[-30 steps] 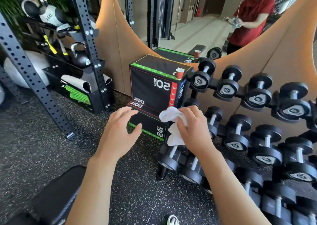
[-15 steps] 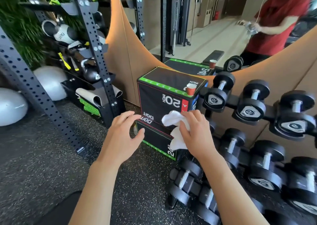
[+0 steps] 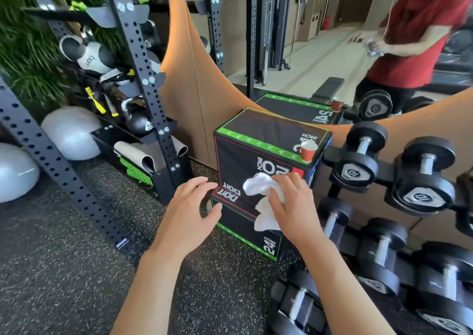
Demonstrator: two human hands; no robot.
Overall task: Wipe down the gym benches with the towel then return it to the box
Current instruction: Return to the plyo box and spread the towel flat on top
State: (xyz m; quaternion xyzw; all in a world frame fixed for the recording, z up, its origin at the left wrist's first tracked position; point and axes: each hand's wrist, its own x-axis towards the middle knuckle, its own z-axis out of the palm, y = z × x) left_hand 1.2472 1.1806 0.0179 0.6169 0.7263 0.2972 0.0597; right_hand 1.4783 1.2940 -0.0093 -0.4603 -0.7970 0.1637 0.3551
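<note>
My right hand [image 3: 294, 204] grips a crumpled white towel [image 3: 261, 189], held in front of the side of a black box [image 3: 258, 132] with green edging and "20 INCH" lettering. Part of the towel hangs below my fingers. My left hand [image 3: 189, 209] hovers beside it, to the left, fingers spread and holding nothing. The box stands on the speckled rubber floor against a tan wall under a mirror. A red paper cup [image 3: 308, 151] stands on the box's near right corner. No gym bench shows directly; one appears only in the mirror [image 3: 329, 86].
A rack of black dumbbells [image 3: 419, 189] fills the right side, close to my right arm. A perforated steel rack [image 3: 143, 79] with kettlebells, rolled mats and bags stands left. Grey exercise balls [image 3: 69, 132] lie at far left. The mirror reflects a person in a red shirt.
The view has moved closer to the box and tilted up. Both hands keep the same pose, with the towel still in my right hand.
</note>
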